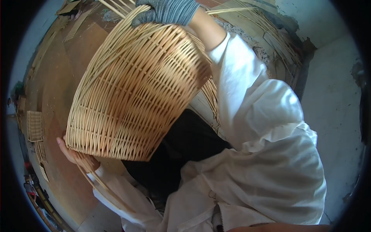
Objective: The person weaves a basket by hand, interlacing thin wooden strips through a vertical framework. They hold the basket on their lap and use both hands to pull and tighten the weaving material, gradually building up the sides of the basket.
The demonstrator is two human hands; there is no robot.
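Note:
A woven wicker basket point(135, 92) of pale tan rods is held up at a tilt across the middle of the view. My right hand point(162, 14), in a grey knitted glove, grips it at the upper edge, where long loose rods stick out. My bare left hand point(75, 154) is at the lower left corner of the basket, fingers curled on its edge and partly hidden behind it. Several loose rods hang from that corner down over my left sleeve. Dark cloth lies over my lap under the basket.
Brown boards point(54, 89) cover the floor on the left, with a small wicker piece point(34, 125) on them. Bundles of long rods point(270, 31) lie at the back right. A pale wall point(332, 116) runs along the right. Assorted objects line the far left edge.

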